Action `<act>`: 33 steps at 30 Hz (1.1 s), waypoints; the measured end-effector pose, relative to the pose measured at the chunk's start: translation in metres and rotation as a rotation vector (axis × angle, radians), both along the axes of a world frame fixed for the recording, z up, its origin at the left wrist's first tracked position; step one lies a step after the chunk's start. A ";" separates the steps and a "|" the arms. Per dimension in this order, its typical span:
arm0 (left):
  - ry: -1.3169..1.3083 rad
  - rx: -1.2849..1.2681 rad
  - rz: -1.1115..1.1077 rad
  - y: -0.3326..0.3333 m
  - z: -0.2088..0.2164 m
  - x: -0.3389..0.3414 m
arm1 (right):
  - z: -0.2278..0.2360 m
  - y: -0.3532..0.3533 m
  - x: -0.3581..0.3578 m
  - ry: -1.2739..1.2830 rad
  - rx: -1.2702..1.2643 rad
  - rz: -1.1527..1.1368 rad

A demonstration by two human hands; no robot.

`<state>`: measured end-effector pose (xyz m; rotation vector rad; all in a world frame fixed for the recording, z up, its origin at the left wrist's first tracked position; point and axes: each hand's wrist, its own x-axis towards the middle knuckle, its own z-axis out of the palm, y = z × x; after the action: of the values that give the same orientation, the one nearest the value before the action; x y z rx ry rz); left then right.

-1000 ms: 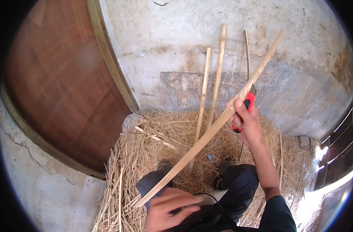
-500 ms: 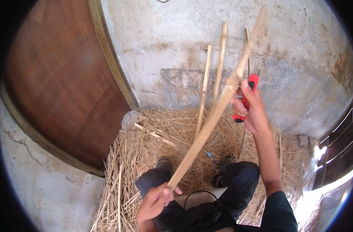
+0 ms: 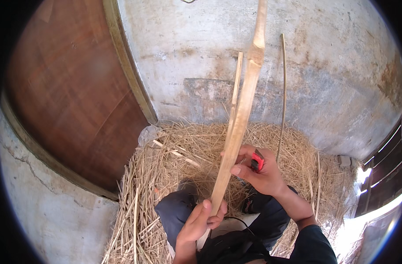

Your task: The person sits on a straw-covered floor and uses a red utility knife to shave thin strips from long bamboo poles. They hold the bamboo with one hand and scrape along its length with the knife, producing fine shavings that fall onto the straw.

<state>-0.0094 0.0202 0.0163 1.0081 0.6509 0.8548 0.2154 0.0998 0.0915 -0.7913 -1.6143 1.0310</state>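
A long split strip of bamboo (image 3: 242, 115) stands nearly upright before me, with a thick node in its upper part and its top end beyond the picture's edge. My left hand (image 3: 202, 220) grips its lower end between thumb and fingers. Higher up, my right hand (image 3: 259, 172) pinches the strip at its right edge with thumb and fingertips. That same hand also keeps a red and black utility knife (image 3: 257, 161) tucked in its palm, a short piece of blade showing at the top. Part of the knife's handle is hidden by the fingers.
Bamboo shavings (image 3: 179, 132) and thin offcuts (image 3: 132, 211) cover the ground around my legs. A pale bamboo strip (image 3: 237, 83) and a thin dark stick (image 3: 283, 88) lean on the stained wall (image 3: 328, 88). A brown door panel (image 3: 73, 92) stands at left.
The bamboo strip has swung more upright. My right hand, with the knife, has slid down from near the node to the lower part. My left hand has shifted slightly right.
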 end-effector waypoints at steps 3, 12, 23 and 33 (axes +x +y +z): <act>-0.046 0.034 -0.055 0.007 -0.004 0.004 | -0.005 0.004 0.005 -0.039 0.028 -0.046; 0.005 0.202 0.043 0.022 0.018 0.020 | -0.008 0.004 0.004 -0.069 -0.027 -0.003; 0.187 0.102 0.174 0.021 0.029 0.027 | -0.008 0.001 0.023 -0.339 0.321 -0.122; 0.378 0.345 0.323 0.010 0.037 0.033 | -0.015 -0.015 0.025 -0.669 0.783 -0.389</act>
<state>0.0238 0.0304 0.0528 1.4196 1.0304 1.0943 0.2403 0.0849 0.0766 -0.8768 -2.0828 -0.2083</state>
